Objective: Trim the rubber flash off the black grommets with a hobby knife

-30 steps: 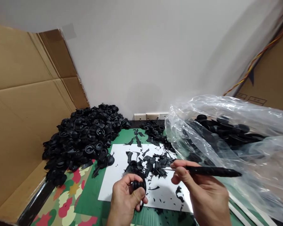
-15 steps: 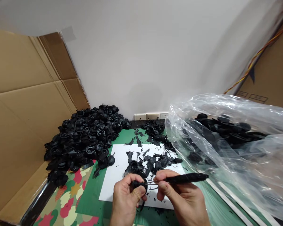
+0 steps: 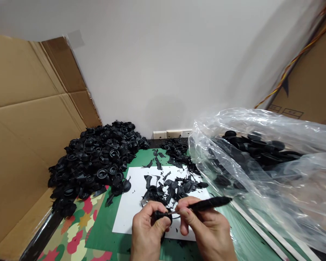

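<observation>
Between the thumb and fingers of my left hand [image 3: 146, 230] is a small ribbed black rubber part [image 3: 161, 215]. My right hand [image 3: 213, 230] grips a slim trimming tool [image 3: 213, 203] with a black-wrapped handle, much like a pen. Its thin metal tip reaches leftward to the rubber part's rim; the exact contact is hidden by the fingers. A thin black strip curves beside the tip. Below the hands lies a white sheet [image 3: 125, 214], strewn with black rubber scraps [image 3: 186, 186].
A big heap of black rubber parts [image 3: 97, 159] sits at the left against a cardboard box [image 3: 24, 127]. On the right, a clear plastic bag [image 3: 250, 181] holds more black parts. More scraps [image 3: 176, 150] lie at the back of the green mat [image 3: 100, 232], near wall sockets [image 3: 172, 135].
The tool has shifted a little left with my right hand, and its tip is closer in against the part. The rubber part has turned slightly in my left hand.
</observation>
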The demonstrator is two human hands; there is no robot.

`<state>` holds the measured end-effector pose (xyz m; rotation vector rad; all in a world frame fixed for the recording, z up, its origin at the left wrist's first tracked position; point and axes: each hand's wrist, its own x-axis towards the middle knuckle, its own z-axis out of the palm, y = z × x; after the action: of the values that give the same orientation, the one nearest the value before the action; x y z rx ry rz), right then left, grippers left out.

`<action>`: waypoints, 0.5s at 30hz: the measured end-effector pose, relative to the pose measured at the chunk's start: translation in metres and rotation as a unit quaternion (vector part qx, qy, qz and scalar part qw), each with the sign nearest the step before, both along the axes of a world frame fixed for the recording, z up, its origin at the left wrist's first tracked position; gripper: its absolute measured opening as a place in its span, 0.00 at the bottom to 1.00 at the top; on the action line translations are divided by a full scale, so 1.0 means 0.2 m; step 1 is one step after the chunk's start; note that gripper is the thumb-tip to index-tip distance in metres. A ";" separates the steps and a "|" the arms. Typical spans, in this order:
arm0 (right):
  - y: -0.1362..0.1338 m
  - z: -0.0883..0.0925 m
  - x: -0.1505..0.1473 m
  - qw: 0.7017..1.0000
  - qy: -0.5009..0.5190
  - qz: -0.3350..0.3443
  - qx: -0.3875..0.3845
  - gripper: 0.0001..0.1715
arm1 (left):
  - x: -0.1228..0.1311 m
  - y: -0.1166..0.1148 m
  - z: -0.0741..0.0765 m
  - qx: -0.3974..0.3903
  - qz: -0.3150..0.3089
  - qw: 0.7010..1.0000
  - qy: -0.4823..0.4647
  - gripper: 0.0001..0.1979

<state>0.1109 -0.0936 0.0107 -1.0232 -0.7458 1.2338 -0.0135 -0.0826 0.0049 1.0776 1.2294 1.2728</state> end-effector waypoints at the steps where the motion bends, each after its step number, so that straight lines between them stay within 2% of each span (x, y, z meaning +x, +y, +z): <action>1: 0.00 0.00 0.00 0.999 0.035 0.022 -0.028 0.17 | 0.00 0.00 0.00 0.010 0.009 1.000 0.009 0.03; 4: 0.00 -0.01 0.02 0.975 0.173 0.115 -0.082 0.20 | -0.03 0.01 0.00 -0.032 0.008 0.999 0.028 0.05; 6: -0.01 -0.01 0.03 0.966 0.202 0.141 -0.080 0.21 | -0.04 0.02 0.00 -0.075 -0.001 0.997 0.028 0.06; 11: 0.01 -0.02 0.06 0.994 0.065 0.032 -0.085 0.20 | -0.06 0.03 0.01 -0.075 -0.011 0.997 0.034 0.06; 15: 0.02 -0.05 0.06 0.999 -0.006 0.028 -0.028 0.19 | -0.05 0.03 0.02 -0.065 -0.017 0.997 0.028 0.07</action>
<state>0.1221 -0.0900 0.0002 -1.0614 -0.7577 1.3040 -0.0241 -0.0766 0.0089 1.0430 1.3119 1.1272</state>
